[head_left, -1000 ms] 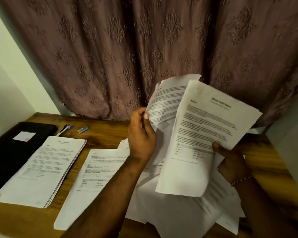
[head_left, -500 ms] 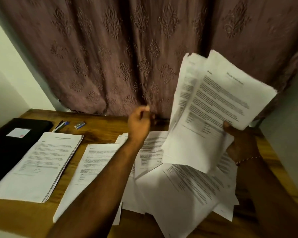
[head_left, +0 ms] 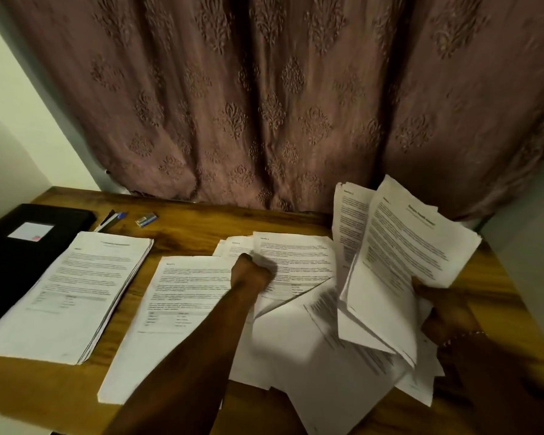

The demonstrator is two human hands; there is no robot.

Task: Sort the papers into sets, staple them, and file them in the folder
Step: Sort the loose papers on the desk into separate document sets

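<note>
Papers point(head_left: 405, 262) gripped in right hand point(head_left: 442, 312); left hand point(head_left: 253, 271) (grip unclear) on table sheets point(head_left: 296, 259).

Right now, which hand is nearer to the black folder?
Left. The left hand is on the loose sheets mid-table, to the right of the black folder; the right hand holds a bundle of papers at the far right of the table.
</note>
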